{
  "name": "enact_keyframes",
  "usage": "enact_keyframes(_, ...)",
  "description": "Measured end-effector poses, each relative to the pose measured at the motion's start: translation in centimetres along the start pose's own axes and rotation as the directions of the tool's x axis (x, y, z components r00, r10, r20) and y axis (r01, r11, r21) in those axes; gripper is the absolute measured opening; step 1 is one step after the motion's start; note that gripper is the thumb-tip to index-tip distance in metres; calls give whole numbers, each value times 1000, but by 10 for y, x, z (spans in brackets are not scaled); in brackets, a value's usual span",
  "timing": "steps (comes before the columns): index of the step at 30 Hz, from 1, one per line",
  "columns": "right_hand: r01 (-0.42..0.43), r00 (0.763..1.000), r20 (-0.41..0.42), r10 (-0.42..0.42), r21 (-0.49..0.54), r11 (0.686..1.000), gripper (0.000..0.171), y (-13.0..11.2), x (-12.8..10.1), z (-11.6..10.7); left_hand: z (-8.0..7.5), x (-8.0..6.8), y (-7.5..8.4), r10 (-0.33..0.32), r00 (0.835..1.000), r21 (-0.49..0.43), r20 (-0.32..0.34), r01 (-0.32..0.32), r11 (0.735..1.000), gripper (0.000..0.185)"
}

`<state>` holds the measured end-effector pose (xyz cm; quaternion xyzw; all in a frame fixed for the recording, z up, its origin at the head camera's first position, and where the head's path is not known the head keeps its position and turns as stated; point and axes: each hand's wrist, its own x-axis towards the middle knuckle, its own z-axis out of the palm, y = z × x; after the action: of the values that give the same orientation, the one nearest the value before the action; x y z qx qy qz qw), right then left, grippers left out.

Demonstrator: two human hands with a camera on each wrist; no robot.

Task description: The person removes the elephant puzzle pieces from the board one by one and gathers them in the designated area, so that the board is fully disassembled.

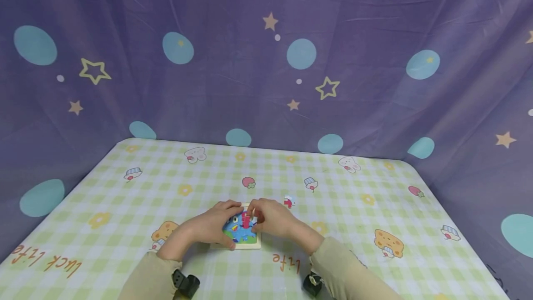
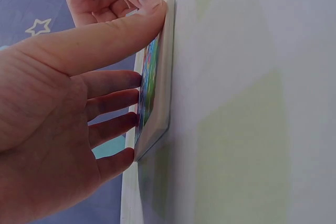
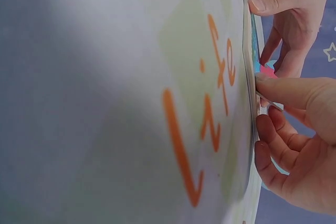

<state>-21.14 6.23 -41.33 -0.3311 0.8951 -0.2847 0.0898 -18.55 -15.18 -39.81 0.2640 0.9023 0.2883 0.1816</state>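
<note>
Checked tablecloth, puzzle board flat. Left hand steadies it, fingers spread on its face; right hand pinches red piece. Looks like mid-fit: next needs aligning, pressing down.

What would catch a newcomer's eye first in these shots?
Both hands meet over a small square wooden puzzle board with a blue and green picture at the near middle of the green-checked tablecloth. The left hand steadies the board's left edge, while the right hand pinches a small red puzzle piece above it. Behind, a purple backdrop with teal dots and stars fills the view.
</note>
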Motion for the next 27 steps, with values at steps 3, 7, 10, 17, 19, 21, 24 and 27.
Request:
enact_keyframes(3, -4, 1000, 3, 4, 0, 1000, 22, -1, -1, 0, 0, 0, 1, 1, 1000, -2, 0, -1, 1000, 88)
enact_keyframes(7, -5, 1000, 6, 4, 13, 1000, 20, -1, -1, 0, 0, -1, 2, 7, 1000, -8, -2, -7, 1000, 88)
enact_keyframes(10, -6, 1000, 10, 6, 23, 1000, 19, 0, -2, 0, 0, -1, 3, 10, 1000, -7, -2, -11, 1000, 87)
enact_keyframes(17, -15, 1000, 17, 14, 39, 999, 17, 0, -3, 0, 0, -1, 4, -6, 1000, -3, -1, 6, 1000, 88)
enact_keyframes(19, -15, 1000, 17, 14, 37, 999, 17, 0, -3, -1, 0, -2, 5, -7, 1000, -4, -1, 7, 1000, 88)
enact_keyframes(21, -13, 1000, 16, 12, 32, 999, 17, 0, -3, -1, 0, -2, 5, -9, 1000, -6, 0, 9, 1000, 88)
enact_keyframes(24, 3, 1000, 13, -3, 11, 1000, 18, -1, -4, -1, 0, -2, 4, -10, 1000, -6, 5, 10, 1000, 88)
enact_keyframes(27, 25, 1000, 10, -25, -18, 1000, 18, -2, -4, -1, 0, -2, 4, -9, 1000, -4, 7, 10, 1000, 88)
